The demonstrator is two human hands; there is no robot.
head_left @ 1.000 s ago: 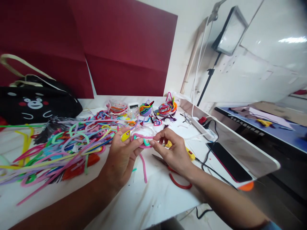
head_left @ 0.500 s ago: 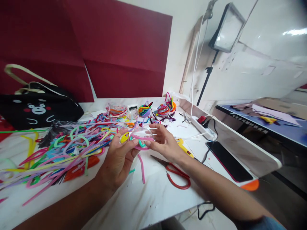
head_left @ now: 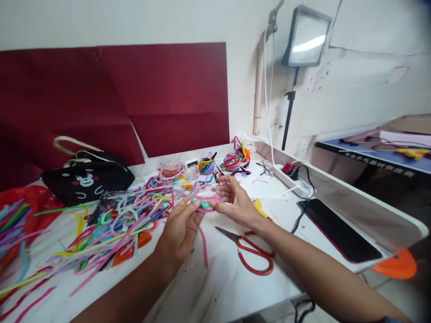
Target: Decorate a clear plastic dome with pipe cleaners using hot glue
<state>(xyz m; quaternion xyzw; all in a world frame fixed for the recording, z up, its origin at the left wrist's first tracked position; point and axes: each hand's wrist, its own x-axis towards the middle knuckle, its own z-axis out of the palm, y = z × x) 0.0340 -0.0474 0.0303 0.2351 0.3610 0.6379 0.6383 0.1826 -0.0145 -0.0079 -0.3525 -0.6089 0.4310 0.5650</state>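
My left hand (head_left: 183,226) and my right hand (head_left: 237,204) hold between them a clear plastic piece wrapped with pink and teal pipe cleaners (head_left: 205,205). The left thumb presses on its near left side, with the fingers under it. The right thumb meets its right edge, and the right fingers curl behind it. A loose pink pipe cleaner (head_left: 204,246) lies on the table just below the hands. Red-handled scissors (head_left: 256,260) rest partly under my right forearm. Behind that forearm, a yellow glue gun (head_left: 258,206) is mostly hidden.
Many pipe cleaners (head_left: 124,224) pile up on the left. A black bag (head_left: 87,181) stands behind them. Finished-looking colourful balls (head_left: 232,161) sit at the back. On the right are a power strip (head_left: 291,179), a phone (head_left: 338,229) and the table's raised edge (head_left: 370,211).
The camera view has turned left and up, so things appear shifted right. Both hands still hold the wrapped plastic piece, in nearly the same grip.
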